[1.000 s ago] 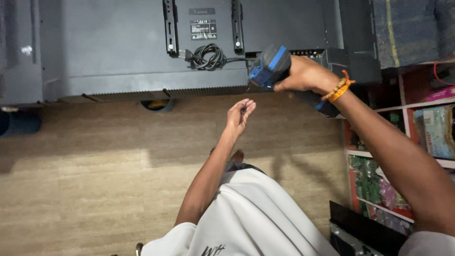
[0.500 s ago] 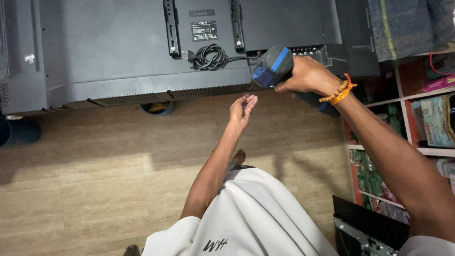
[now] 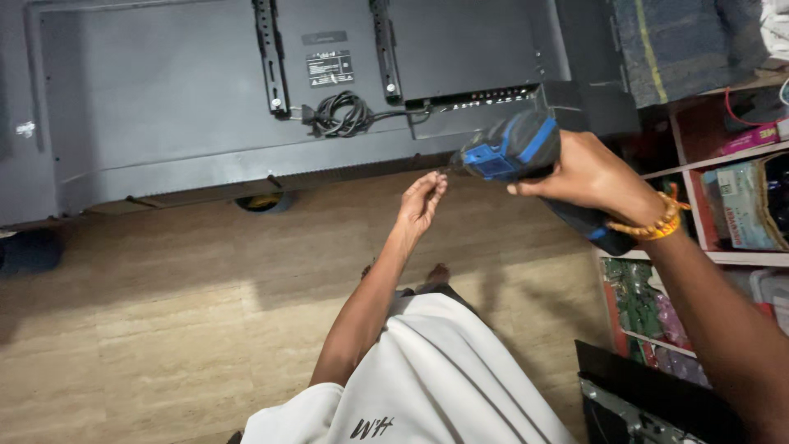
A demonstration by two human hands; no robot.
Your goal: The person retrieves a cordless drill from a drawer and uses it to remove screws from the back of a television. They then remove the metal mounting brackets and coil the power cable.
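My left hand (image 3: pixel 421 204): fingertips pinched together just left of the driver's tip; whether they hold a screw I cannot tell.
My right hand (image 3: pixel 590 177): clenched around the blue and black power driver (image 3: pixel 514 150).
Driver axis: roughly level, nose pointing left toward my left fingers, the nearer hand to the tip.
Beyond: television back panel (image 3: pixel 164 99), coiled cable (image 3: pixel 343 113).
Hidden: the bit itself, too small and dark.

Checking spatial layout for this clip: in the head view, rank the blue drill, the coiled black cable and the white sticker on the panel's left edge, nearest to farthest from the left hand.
From the left hand:
1. Blue drill, just to its right.
2. Coiled black cable, above on the panel.
3. White sticker, far left.
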